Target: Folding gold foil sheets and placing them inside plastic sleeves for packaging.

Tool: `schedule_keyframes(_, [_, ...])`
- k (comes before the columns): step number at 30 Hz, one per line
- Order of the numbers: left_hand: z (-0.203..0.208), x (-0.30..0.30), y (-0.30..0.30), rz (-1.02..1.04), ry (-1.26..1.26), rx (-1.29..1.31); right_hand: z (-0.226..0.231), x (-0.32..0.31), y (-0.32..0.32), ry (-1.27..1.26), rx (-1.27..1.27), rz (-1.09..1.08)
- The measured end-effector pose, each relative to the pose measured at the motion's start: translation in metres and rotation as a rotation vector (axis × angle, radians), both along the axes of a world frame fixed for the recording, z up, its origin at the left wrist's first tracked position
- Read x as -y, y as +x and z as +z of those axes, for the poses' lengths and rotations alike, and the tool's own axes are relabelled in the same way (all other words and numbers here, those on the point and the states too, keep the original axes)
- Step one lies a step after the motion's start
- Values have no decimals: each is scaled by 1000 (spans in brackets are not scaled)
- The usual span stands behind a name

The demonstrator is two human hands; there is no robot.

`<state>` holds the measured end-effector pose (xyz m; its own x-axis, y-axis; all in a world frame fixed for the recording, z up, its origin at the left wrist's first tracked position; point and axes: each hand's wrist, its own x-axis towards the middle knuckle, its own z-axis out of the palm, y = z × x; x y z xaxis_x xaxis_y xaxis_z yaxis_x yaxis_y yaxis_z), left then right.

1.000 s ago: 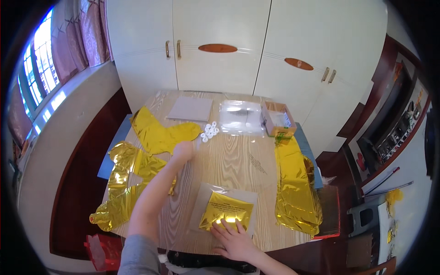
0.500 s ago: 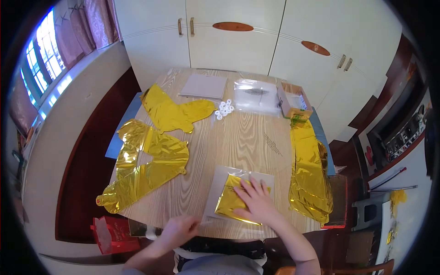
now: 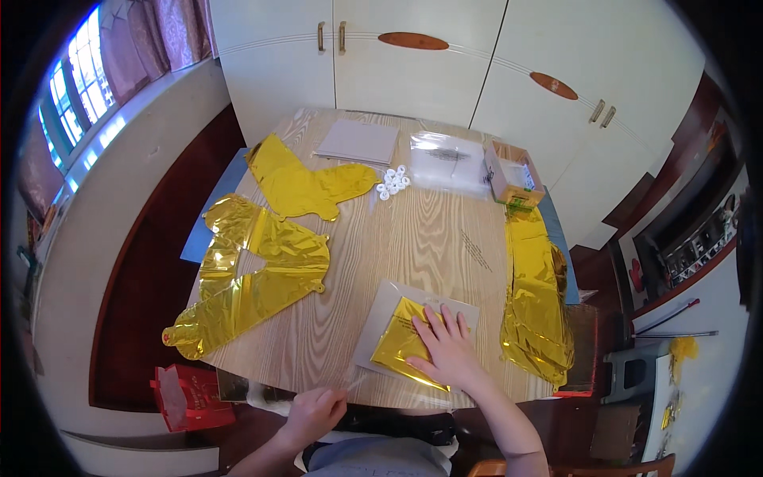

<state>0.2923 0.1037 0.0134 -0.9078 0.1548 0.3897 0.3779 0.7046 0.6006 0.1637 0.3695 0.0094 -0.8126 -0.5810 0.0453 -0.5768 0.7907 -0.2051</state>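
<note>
Fingers spread, my right hand (image 3: 449, 350) lies flat on a folded gold foil balloon (image 3: 400, 342). The folded foil rests on a grey card (image 3: 380, 318), and clear plastic film seems to cover both. My left hand (image 3: 316, 412) is closed at the table's front edge, left of the card's near corner. Its fingertips are pinched together; anything between them is too small to make out. To the left, two flat gold foil balloons lie spread out, one nearer (image 3: 262, 278) and one farther (image 3: 306, 183).
More gold foil balloons (image 3: 536, 310) lie stacked along the right edge. At the back are grey cards (image 3: 358, 141), white rings (image 3: 392, 183), clear plastic bags (image 3: 449, 163) and an open cardboard box (image 3: 515, 175). A red bag (image 3: 191, 397) stands below the table's left side.
My left hand has moved slightly down and away from the card's near corner. My right hand stays pressed on the folded foil. The whole view has shifted a little.
</note>
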Motion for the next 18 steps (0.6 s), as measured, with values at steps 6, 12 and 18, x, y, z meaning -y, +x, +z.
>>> schedule_keyframes(6, [-7, -7, -5, 50, -146, -80, 0, 3, 2, 12, 8, -20])
schedule_keyframes(12, [-6, -10, -10, 61, -159, -165, 1, 3, 4, 2, 15, -28])
schedule_keyframes(18, [-9, -16, -25, 62, -212, -199, 2, 4, 5, 11, 3, -24])
